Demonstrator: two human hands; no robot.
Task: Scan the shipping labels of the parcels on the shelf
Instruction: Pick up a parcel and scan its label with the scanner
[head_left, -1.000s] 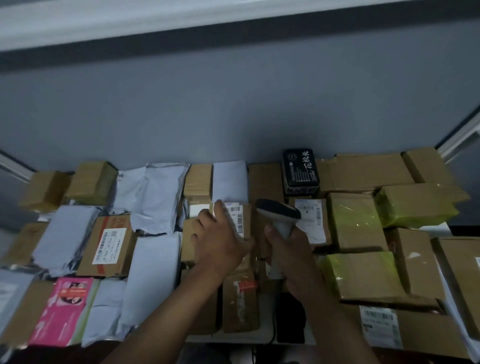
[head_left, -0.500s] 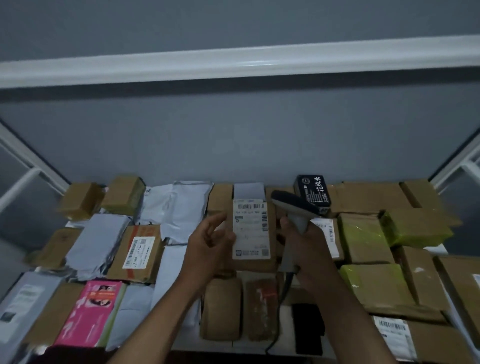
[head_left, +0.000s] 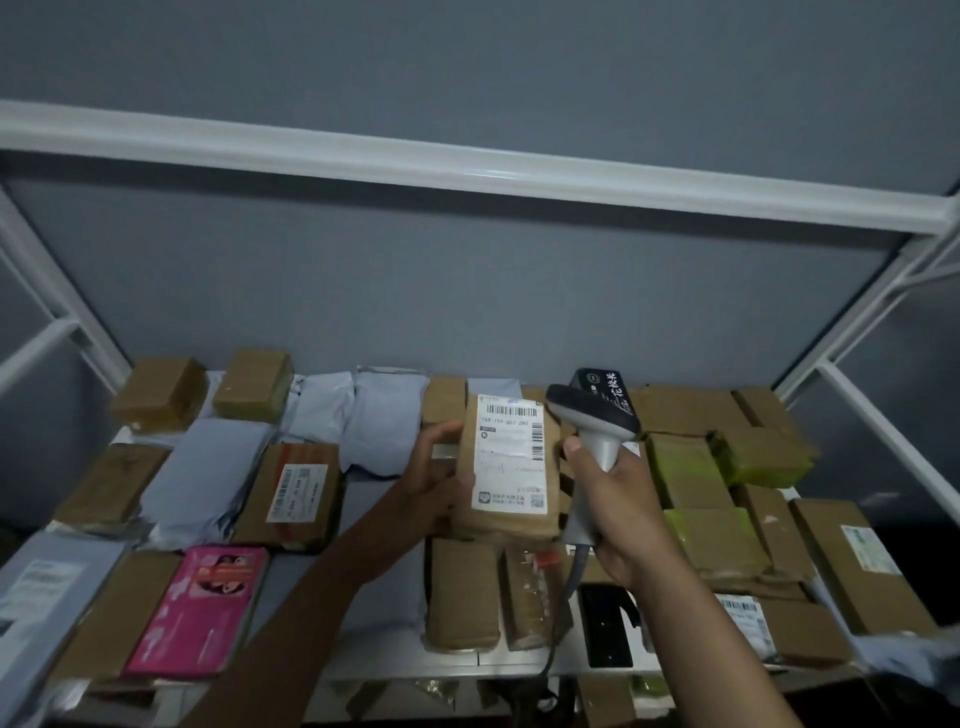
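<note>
My left hand (head_left: 434, 480) holds a brown cardboard parcel (head_left: 506, 519) upright above the shelf, gripping its left side. A white shipping label (head_left: 511, 457) with a barcode covers the parcel's front and faces me. Just to the right, my right hand (head_left: 615, 499) grips the handle of a grey handheld scanner (head_left: 592, 421). The scanner's dark head sits beside the parcel's upper right corner. A cable (head_left: 563, 603) hangs from the handle down past the shelf front.
The white shelf (head_left: 519, 665) is covered with brown boxes, grey mailer bags (head_left: 208, 478), yellow-green wrapped parcels (head_left: 717, 540), a pink package (head_left: 200, 608) and a black box (head_left: 605, 387). A white upper shelf beam (head_left: 467, 174) and side struts frame the bay.
My left hand picked the parcel out of the pile and raised it upright, label toward me. The scanner moved up beside it. The view tilted upward, showing the upper beam.
</note>
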